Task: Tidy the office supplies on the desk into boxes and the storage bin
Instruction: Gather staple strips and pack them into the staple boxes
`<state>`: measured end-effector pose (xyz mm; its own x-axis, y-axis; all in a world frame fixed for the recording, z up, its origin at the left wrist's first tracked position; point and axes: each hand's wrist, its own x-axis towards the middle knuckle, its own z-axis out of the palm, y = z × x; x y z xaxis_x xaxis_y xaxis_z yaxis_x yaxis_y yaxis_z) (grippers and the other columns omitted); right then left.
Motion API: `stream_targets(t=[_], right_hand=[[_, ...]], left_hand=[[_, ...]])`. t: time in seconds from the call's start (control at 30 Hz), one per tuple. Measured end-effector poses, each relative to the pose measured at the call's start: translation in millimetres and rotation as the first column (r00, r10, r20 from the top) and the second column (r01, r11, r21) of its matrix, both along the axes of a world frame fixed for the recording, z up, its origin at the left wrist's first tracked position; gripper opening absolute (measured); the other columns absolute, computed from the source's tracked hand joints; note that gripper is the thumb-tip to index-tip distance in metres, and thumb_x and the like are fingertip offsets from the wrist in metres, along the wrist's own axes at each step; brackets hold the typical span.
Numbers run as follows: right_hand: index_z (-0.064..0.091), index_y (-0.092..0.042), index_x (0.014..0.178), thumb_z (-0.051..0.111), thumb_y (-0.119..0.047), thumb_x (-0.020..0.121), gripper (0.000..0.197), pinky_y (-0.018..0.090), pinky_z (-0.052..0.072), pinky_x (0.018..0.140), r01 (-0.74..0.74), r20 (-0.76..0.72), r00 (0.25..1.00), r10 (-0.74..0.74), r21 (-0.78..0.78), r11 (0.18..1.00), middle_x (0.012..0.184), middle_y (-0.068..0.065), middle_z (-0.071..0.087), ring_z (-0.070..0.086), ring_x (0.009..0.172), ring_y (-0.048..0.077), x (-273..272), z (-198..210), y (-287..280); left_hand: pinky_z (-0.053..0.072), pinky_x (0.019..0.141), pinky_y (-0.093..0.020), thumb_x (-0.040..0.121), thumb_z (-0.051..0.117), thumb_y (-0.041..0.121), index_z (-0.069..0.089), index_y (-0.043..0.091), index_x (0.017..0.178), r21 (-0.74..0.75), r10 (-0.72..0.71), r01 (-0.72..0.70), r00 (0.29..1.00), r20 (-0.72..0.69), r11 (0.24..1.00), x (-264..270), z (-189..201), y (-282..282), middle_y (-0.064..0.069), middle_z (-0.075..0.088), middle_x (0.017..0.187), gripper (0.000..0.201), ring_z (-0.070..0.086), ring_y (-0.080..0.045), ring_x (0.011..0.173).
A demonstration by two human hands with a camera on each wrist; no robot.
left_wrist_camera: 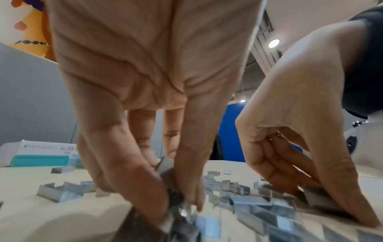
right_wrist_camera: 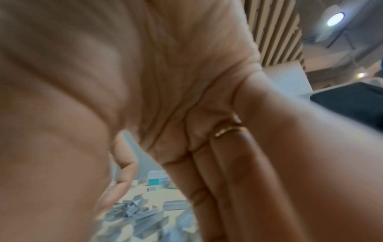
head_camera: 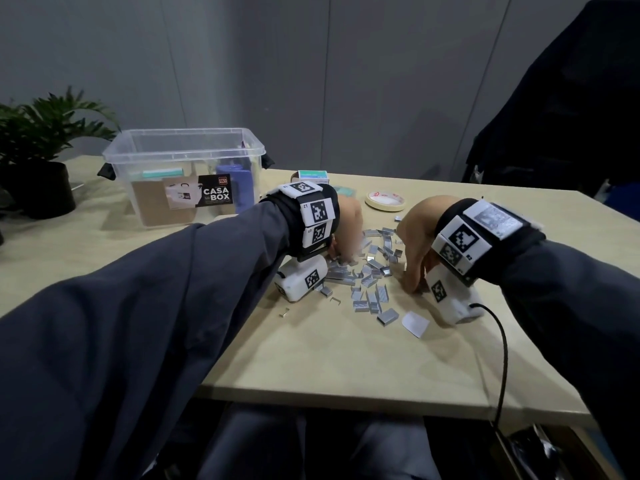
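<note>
Left hand: my left hand (head_camera: 346, 230) is down at the 9 o'clock edge of the pile, thumb and fingers pinching a cluster of the scattered silver metal staple strips (head_camera: 372, 271).
Right hand: my right hand (head_camera: 414, 244) is at the 3 o'clock edge; its fingers lie straight against the desk, pressing a grey block of staples, seen only from the left wrist.
Staples: they lie in a heap between both hands on the pale wooden desk (head_camera: 329, 358), none boxed yet.
Handling: I judge the strips light, stiff and brittle, apt to snap and slippery; better taken by their long sides, or swept together.
Box: the small white-and-teal cardboard staple box (head_camera: 312, 174) sits at 12 o'clock; its "No 35" label is readable only from the left wrist.
Further out: a roll of cream tape (head_camera: 385, 200) at 1 o'clock, the clear plastic storage bin (head_camera: 183, 147) at 10 o'clock.
</note>
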<state>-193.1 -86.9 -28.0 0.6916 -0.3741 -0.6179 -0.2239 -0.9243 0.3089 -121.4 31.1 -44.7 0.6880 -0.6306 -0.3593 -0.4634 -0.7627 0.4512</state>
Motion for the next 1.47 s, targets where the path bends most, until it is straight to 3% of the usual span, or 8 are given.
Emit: stream_targets(t=[0.1,0.23,0.47,0.73,1.03,1.13,1.3,1.47], right_hand=[[0.072,-0.015,0.052,0.089,-0.043,0.064,0.035,0.024,0.054,0.067,-0.054,0.02,0.998,0.055,-0.051,0.997,0.06,-0.008,0.071,0.063,0.054,0.01,1,-1,5],[0.071,-0.012,0.073,0.083,-0.029,0.076,0.021,0.024,0.053,0.067,-0.032,0.007,0.999,0.032,0.004,0.999,0.061,-0.004,0.071,0.065,0.065,0.013,1,0,9],[0.068,-0.011,0.077,0.077,-0.027,0.082,0.02,0.019,0.05,0.061,-0.011,0.042,0.999,0.009,0.055,0.998,0.061,-0.003,0.068,0.061,0.065,0.012,-5,-5,9],[0.077,-0.008,0.09,0.086,-0.024,0.072,0.026,0.028,0.055,0.083,-0.077,0.167,0.983,0.073,0.021,0.997,0.076,-0.003,0.074,0.067,0.077,0.015,-6,-3,15],[0.079,-0.006,0.091,0.085,-0.021,0.073,0.024,0.03,0.058,0.083,-0.152,0.332,0.935,0.123,0.063,0.986,0.084,0.004,0.077,0.074,0.088,0.018,6,14,22],[0.079,-0.012,0.083,0.084,-0.022,0.075,0.013,0.017,0.051,0.06,-0.219,0.499,0.86,0.109,0.168,0.961,0.068,-0.005,0.075,0.073,0.069,0.005,8,42,28],[0.074,-0.008,0.077,0.085,-0.019,0.074,0.016,0.021,0.058,0.062,-0.391,0.772,0.635,-0.015,0.338,0.856,0.066,-0.001,0.074,0.072,0.064,0.008,13,80,61],[0.071,-0.002,0.082,0.083,-0.014,0.076,0.017,0.012,0.051,0.048,-0.542,0.822,0.561,-0.093,0.451,0.709,0.072,0.007,0.074,0.071,0.059,0.006,20,75,102]], left_hand=[[0.06,0.076,-0.039,0.076,0.075,-0.009,0.067,-0.004,0.098,-0.036,0.007,-0.006,1.0,0.013,0.999,1,2,3,-0.015,0.069,0.08,0.024,0.068,-0.023,0.061],[0.058,0.085,-0.044,0.078,0.074,-0.007,0.072,-0.006,0.096,-0.068,-0.007,0.009,0.999,0.034,0.998,-2,10,8,-0.023,0.071,0.094,0.019,0.07,-0.033,0.083],[0.059,0.082,-0.044,0.075,0.078,-0.002,0.075,-0.001,0.088,-0.065,0.004,0.004,0.992,0.125,0.998,-3,6,12,-0.018,0.073,0.086,0.013,0.071,-0.031,0.078],[0.061,0.075,-0.034,0.076,0.077,-0.004,0.073,-0.005,0.092,-0.119,-0.002,0.023,0.984,0.177,0.993,-12,11,12,-0.015,0.07,0.076,0.017,0.068,-0.024,0.066],[0.06,0.064,-0.026,0.076,0.077,-0.004,0.072,-0.006,0.086,-0.423,0.084,0.041,0.958,0.274,0.905,-25,56,55,-0.012,0.07,0.069,0.012,0.07,-0.018,0.06],[0.058,0.064,-0.022,0.078,0.076,-0.001,0.072,-0.003,0.089,-0.522,0.114,0.032,0.963,0.244,0.852,-29,78,92,-0.012,0.071,0.073,0.011,0.071,-0.017,0.064],[0.053,0.059,-0.016,0.077,0.076,0.003,0.071,-0.002,0.092,-0.545,0.139,-0.039,0.98,0.143,0.838,-26,83,159,-0.009,0.073,0.073,0.017,0.071,-0.015,0.064],[0.059,0.064,-0.022,0.077,0.074,-0.002,0.07,-0.005,0.094,-0.52,0.238,-0.209,0.971,-0.011,0.828,-13,56,193,-0.014,0.074,0.078,0.018,0.071,-0.018,0.066]])
